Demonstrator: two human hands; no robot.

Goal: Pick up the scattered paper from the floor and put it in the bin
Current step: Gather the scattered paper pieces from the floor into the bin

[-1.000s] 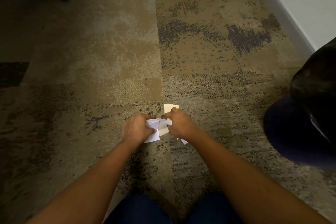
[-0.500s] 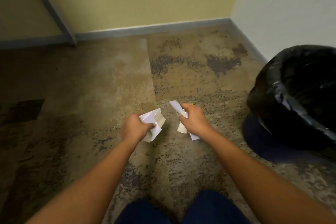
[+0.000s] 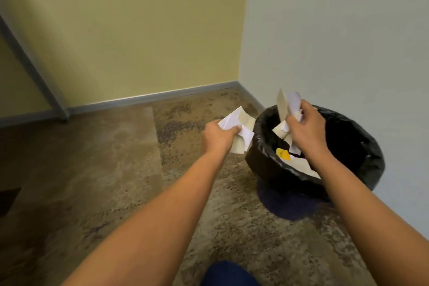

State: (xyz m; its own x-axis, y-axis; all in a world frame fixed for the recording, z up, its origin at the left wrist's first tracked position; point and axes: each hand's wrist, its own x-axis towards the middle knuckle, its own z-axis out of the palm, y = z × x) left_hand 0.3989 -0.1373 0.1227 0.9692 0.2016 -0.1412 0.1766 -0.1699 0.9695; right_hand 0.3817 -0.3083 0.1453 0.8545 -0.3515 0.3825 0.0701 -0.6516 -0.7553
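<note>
The right hand (image 3: 304, 127) clutches crumpled paper (image 3: 293, 102) over the bin (image 3: 362, 146) (black-lined); the left hand (image 3: 218, 138) grips folded sheets (image 3: 232, 119) just beside its rim.

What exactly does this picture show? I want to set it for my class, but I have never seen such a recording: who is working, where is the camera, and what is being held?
No machine here: a person works with bare hands. The single camera sits on their head, looking forward and down, so both forearms reach in from below. The left hand grips a bunch of white paper just left of the bin, a round one lined with a black bag, standing on brown carpet in a room corner. The right hand grips another paper bunch, apparently above the bin's opening. Inside the bin lie white sheets and a yellow scrap.
</note>
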